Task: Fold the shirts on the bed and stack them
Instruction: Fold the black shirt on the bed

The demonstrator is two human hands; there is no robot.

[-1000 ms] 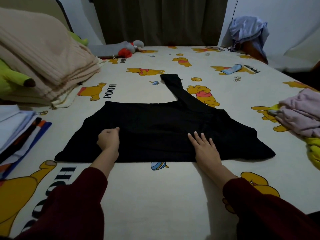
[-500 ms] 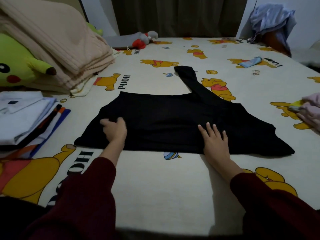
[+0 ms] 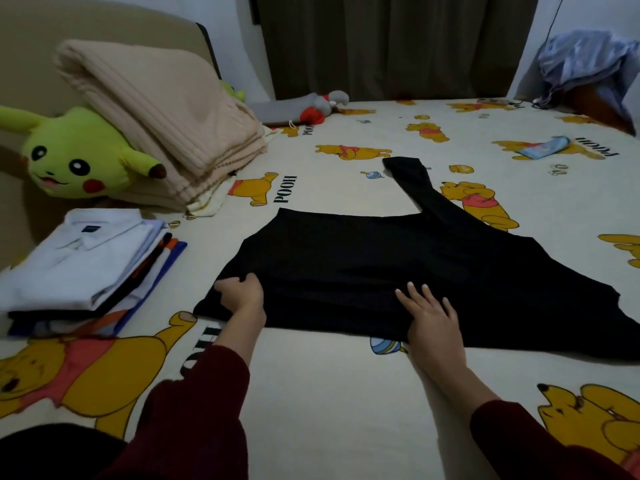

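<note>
A black shirt (image 3: 381,271) lies spread flat across the middle of the bed (image 3: 329,393), one sleeve stretching away toward the far side. My left hand (image 3: 240,294) pinches the cloth near the shirt's left end, fingers curled into a fold. My right hand (image 3: 431,317) lies flat on the shirt's near edge with fingers straight and spread. A stack of folded shirts (image 3: 83,268), a white collared one on top, sits at the left of the bed.
A folded beige blanket (image 3: 166,123) and a green plush toy (image 3: 79,154) lie at the far left. A grey plush (image 3: 311,107) sits by the dark curtain. Blue-grey clothes (image 3: 588,60) hang at the far right. A small blue cloth (image 3: 543,150) lies on the sheet.
The view has swung left, bringing the folded stack and plush toy into sight. My left hand has slid toward the shirt's left end and curled onto the cloth; my right hand stays flat.
</note>
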